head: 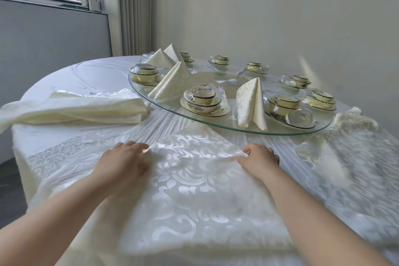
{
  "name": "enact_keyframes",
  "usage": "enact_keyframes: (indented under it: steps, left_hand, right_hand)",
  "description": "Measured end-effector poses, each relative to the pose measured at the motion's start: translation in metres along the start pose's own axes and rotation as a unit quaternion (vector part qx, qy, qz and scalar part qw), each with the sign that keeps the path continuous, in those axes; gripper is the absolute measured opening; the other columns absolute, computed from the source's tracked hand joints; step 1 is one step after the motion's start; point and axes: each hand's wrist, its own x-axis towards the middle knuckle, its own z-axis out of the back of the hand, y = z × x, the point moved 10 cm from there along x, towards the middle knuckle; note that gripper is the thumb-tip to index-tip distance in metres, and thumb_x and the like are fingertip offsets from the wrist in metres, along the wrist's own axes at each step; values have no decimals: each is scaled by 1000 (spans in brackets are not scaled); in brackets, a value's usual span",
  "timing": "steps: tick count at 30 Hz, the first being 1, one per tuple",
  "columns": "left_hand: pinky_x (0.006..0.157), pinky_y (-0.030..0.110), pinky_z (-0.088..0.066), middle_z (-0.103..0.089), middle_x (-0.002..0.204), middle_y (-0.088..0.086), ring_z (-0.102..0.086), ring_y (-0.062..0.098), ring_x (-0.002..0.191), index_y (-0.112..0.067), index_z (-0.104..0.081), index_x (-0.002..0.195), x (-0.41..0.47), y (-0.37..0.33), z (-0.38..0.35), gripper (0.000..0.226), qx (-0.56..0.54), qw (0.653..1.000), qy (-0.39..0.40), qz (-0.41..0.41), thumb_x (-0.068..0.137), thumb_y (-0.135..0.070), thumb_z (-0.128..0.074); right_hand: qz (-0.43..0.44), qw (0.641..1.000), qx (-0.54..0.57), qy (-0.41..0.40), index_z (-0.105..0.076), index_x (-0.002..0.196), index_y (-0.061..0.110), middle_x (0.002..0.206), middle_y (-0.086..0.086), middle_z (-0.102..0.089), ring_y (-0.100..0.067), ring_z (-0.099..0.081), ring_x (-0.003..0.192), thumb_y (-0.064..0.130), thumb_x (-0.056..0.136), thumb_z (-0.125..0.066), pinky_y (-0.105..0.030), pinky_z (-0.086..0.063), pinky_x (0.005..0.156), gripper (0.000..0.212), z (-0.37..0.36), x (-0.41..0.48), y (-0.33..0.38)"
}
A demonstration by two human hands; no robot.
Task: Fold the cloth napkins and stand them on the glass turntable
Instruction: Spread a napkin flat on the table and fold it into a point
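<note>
Folding was in hand: a damask napkin (194,179) lay spread on the surface just before the glass turntable (216,128), where 4 folded napkins (250,101) stood. The left hand (127,157) and right hand (260,157) each seemed, through blur, to pinch its far edge. Next, that edge probably needed drawing over evenly.

napkin (194,170): white damask scrolls | folded napkins (251,103): cream | bowls (203,95): cream, dark-rimmed

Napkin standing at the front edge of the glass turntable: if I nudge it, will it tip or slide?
It probably tips easily: the napkin stands tall on just two narrow folded feet. It likely slides too, since the glass turntable looks smooth and the fabric shiny. Being soft cloth, it would probably slump when lifted.
</note>
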Motion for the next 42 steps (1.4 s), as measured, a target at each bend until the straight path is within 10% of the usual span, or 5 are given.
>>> enact_keyframes:
  steps: [7, 14, 18, 31, 42]
  left_hand:
    - [57, 26, -34, -51, 76, -5, -48, 14, 70, -15, -60, 101, 8, 26, -1, 28, -180, 978, 64, 90, 82, -33, -66]
    - [46, 24, -27, -46, 59, 0, -39, 12, 53, -14, -51, 62, 5, 26, 2, 28, -182, 973, 109, 85, 83, -27, -66]
    - [48, 22, -27, -45, 61, -2, -38, 10, 55, -18, -49, 62, -2, 26, 4, 29, -136, 975, 160, 74, 82, -30, -67]
    - [48, 21, -36, -54, 72, -6, -51, 12, 54, -18, -54, 82, 6, 39, 6, 17, -251, 959, 61, 114, 79, -11, -69]
    - [66, 24, -33, -58, 95, 7, -47, 20, 80, -5, -58, 110, 39, 33, 20, 32, -170, 980, 14, 104, 80, -10, -68]
  right_hand:
    - [-59, 997, 54, 14, -59, 109, 20, 121, -2, -57, -27, -42, 120, 27, 90, -50, -30, -30, 96, 22, 2, 3, -12]
    - [-45, 998, 19, 43, -50, 69, 21, 101, -5, -59, -27, -47, 109, 22, 90, -49, -29, -31, 84, 20, 6, -6, -3]
    - [-15, 995, 13, 98, -52, 72, 14, 80, -1, -52, -21, -51, 84, 17, 86, -52, -28, -35, 78, 15, 5, -12, -2]
    - [-11, 1000, 25, 9, -43, 130, 16, 133, -5, -49, -26, -47, 119, 10, 92, -41, -30, -35, 95, 39, -1, 1, 15]
    - [-15, 999, -28, 22, -38, 132, 14, 135, -8, -46, -28, -40, 122, 2, 91, -35, -31, -32, 96, 42, -1, -2, 17]
